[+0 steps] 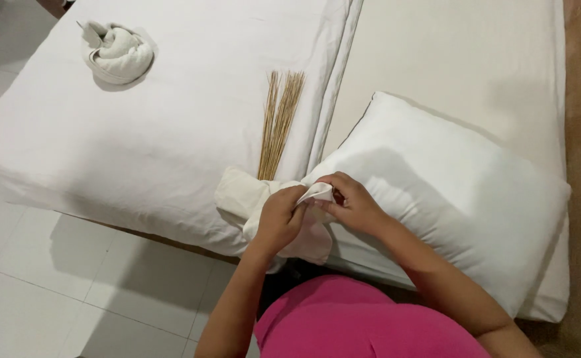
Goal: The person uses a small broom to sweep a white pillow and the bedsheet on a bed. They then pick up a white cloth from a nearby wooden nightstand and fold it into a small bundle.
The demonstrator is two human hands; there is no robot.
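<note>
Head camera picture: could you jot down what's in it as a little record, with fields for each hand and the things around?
left hand: left hand pinches the white cloth at the bed's edge
right hand: right hand grips the same cloth's upper fold, close beside the left
pillow: white pillow lies right of the hands, touching the cloth
broom: bundle of thin straw sticks lies on the bed, its lower end hidden behind the cloth
towel: rolled white towel sits near the bed's far left corner
floor: pale tiles
</note>
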